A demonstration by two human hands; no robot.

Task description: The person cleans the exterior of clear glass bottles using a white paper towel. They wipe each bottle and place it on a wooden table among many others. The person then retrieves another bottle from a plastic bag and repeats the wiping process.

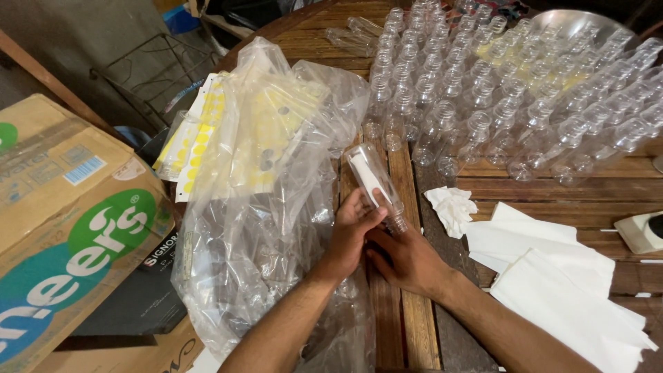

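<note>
Both my hands hold one small clear plastic bottle (373,176) that lies tilted, its neck toward me and its base pointing away. A white label strip shows on its side. My left hand (352,231) grips the bottle's lower body with the thumb across it. My right hand (404,255) sits under the neck end, fingers curled around the threaded mouth. The bottle hovers just above the wooden slat table (594,197), beside a big clear plastic bag (262,207) holding more bottles.
Several empty clear bottles (497,103) stand in rows at the table's far side. White paper sheets (559,276) and a crumpled tissue (450,207) lie at right. Yellow sticker sheets (197,141) lie at the left, partly under the bag. Cardboard boxes (65,228) stand at left.
</note>
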